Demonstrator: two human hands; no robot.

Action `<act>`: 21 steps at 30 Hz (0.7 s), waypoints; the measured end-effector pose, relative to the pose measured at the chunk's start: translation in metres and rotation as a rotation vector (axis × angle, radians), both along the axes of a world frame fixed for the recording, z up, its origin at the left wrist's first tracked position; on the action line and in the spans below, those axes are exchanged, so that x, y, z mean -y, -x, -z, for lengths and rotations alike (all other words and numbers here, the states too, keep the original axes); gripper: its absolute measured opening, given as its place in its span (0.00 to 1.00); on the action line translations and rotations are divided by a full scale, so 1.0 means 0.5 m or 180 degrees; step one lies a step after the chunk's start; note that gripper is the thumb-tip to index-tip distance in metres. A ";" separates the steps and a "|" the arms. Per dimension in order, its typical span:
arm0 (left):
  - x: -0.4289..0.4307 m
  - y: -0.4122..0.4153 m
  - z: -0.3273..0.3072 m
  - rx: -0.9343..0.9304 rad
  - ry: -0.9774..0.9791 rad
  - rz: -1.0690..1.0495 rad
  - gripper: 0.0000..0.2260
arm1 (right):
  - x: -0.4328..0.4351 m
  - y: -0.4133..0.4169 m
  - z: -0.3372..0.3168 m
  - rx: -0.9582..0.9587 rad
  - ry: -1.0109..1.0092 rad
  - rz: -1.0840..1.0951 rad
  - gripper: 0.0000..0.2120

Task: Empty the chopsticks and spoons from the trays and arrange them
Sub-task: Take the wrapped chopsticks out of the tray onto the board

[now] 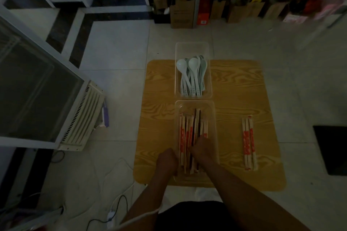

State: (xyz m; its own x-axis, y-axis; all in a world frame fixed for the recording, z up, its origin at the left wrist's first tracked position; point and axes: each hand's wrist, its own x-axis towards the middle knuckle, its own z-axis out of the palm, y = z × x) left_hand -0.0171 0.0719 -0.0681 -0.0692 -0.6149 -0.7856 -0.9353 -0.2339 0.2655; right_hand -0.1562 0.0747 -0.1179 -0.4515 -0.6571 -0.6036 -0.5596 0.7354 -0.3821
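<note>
A clear tray [215,116] near me on the wooden board [234,88] holds several wrapped chopsticks [185,137] with red print and some dark ones. My right hand [203,149] is inside this tray, fingers curled around a few chopsticks. My left hand [167,159] grips the tray's left wall near its front corner. A second clear tray [193,47] farther away holds several white and pale green spoons [193,73]. A small row of wrapped chopsticks [249,142] lies on the board to the right.
A glass-fronted cabinet with a white vent [80,116] stands on the left. Boxes and shelves [244,5] line the far wall. A dark mat [332,152] lies at the right edge. Cables [116,208] run over the tiled floor near my left arm.
</note>
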 end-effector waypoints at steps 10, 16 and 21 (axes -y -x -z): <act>0.003 0.008 -0.007 0.0169 -0.0109 0.0030 0.29 | 0.026 0.065 -0.061 0.0372 0.0295 -0.0004 0.11; 0.007 0.013 0.003 0.0112 -0.0220 -0.0126 0.25 | 0.080 0.226 -0.152 0.1324 0.1127 0.0336 0.13; 0.013 0.014 0.024 0.0187 -0.0233 -0.0215 0.21 | 0.017 0.413 -0.156 0.1156 0.1013 0.0828 0.12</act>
